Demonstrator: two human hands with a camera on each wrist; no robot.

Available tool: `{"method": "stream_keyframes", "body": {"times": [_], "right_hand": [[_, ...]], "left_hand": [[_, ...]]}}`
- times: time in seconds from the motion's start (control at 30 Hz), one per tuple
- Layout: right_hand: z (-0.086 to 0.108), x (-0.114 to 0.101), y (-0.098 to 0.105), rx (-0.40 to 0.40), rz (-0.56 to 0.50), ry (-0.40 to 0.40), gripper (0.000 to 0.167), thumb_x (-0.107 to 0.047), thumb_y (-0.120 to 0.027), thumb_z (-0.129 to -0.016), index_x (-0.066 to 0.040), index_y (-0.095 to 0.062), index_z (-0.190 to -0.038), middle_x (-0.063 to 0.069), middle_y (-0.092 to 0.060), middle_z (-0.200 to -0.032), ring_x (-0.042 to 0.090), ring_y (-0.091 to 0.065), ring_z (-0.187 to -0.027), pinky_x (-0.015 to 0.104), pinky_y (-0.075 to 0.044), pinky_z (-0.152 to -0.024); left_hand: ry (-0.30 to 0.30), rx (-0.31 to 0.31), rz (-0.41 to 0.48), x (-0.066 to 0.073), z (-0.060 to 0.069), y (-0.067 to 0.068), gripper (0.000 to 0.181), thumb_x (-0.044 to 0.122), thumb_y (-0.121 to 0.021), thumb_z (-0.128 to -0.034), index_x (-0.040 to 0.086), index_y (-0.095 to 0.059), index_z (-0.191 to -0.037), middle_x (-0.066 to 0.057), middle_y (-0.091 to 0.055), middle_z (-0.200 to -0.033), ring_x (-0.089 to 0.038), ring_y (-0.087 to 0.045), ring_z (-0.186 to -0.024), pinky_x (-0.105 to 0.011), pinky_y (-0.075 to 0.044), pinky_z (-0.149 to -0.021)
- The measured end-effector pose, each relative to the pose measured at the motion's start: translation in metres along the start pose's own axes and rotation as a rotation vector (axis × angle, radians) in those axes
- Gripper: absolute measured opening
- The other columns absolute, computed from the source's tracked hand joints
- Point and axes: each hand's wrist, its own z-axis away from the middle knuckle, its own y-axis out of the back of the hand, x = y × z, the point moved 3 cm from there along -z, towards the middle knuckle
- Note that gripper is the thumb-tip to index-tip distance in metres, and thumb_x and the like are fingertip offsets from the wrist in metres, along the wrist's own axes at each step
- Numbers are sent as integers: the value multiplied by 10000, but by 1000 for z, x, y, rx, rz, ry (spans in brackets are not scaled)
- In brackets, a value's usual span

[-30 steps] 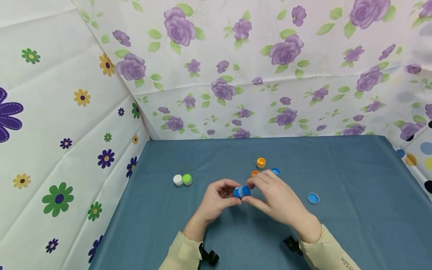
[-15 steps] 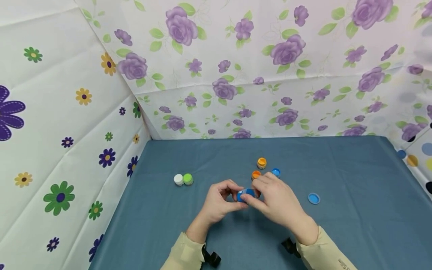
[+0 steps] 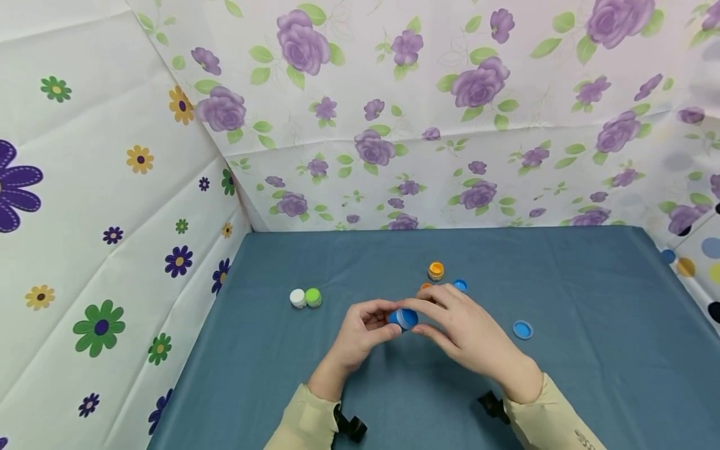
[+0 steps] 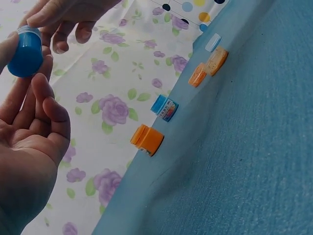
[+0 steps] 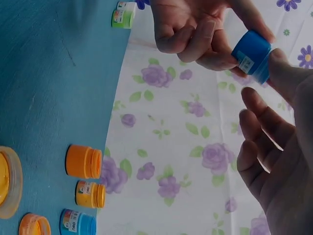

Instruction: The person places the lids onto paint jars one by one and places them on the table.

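Note:
My left hand [image 3: 360, 331] holds a small blue paint jar [image 3: 400, 320] between thumb and fingers, tilted with its pale-rimmed end towards my right hand. My right hand [image 3: 472, 331] spans that end. Its index finger lies over the top of the jar and its thumb is at the lower edge, with the end face showing between them. In the right wrist view the blue jar [image 5: 250, 51] bears a small label, and the right thumb overlaps its neck. The other right fingers are loosely extended. I cannot tell whether a lid is on the jar.
Behind my right hand stand a yellow jar [image 3: 435, 270], a lighter blue jar [image 3: 460, 285] and a mostly hidden orange jar [image 5: 83, 161]. A blue lid [image 3: 522, 330] lies to the right. Orange lids [image 4: 197, 74] lie nearby. White [image 3: 297, 299] and green jars [image 3: 313, 298] stand left.
My right fingers closed round the jar's end half a second ago, then loosened and spread, uncovering its end face. The jar shifted right and back left, still in my left hand.

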Motion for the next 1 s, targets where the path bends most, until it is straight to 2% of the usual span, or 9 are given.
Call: {"method": "stream_keyframes", "body": {"times": [0.17,0.43,0.6,0.8,1.0], "right_hand": [[-1,0,-2,41,30,27,373,-439,-612,-1068,-253,-661,-1388,-34,-615,-1249,173,-581,-1105,399,-523,-901],[-6,-5,-6,71,111,8,492,-556,-453,-1079,-179,-683,-1296,-13,-640,-1135,179,-559,-978,403,-505,-846],[-9,-9,-7,72,108,3,504,-560,-437,-1073,-165,-683,-1266,-15,-633,-1082,170,-537,-946,394,-488,-835],[-11,-11,-8,40,103,-16,489,-519,-441,-1078,-147,-675,-1292,-18,-628,-1128,165,-550,-971,380,-497,-852],[-10,-8,-8,21,101,-50,446,-466,-514,-1068,-136,-683,-1315,7,-633,-1205,201,-591,-1057,403,-526,-894]], "left_hand": [[-12,-11,-22,-1,-1,-1,511,206,-809,-995,-210,-634,-1233,17,-726,-1078,-94,-664,-902,-224,-583,-781],[-111,-22,-31,-1,-1,-1,449,172,-796,-1005,-210,-642,-1183,13,-735,-1110,-89,-687,-931,-244,-601,-802],[-145,-13,-65,0,-1,0,433,197,-809,-996,-183,-674,-1152,-13,-743,-1088,-91,-689,-914,-264,-607,-792],[-119,17,-102,1,-1,1,402,209,-830,-979,-134,-707,-1151,-109,-745,-1043,-113,-690,-889,-300,-615,-793],[-23,38,-144,1,-2,2,389,205,-828,-977,-81,-727,-1221,-75,-728,-1035,-139,-669,-890,-297,-603,-792]]}}
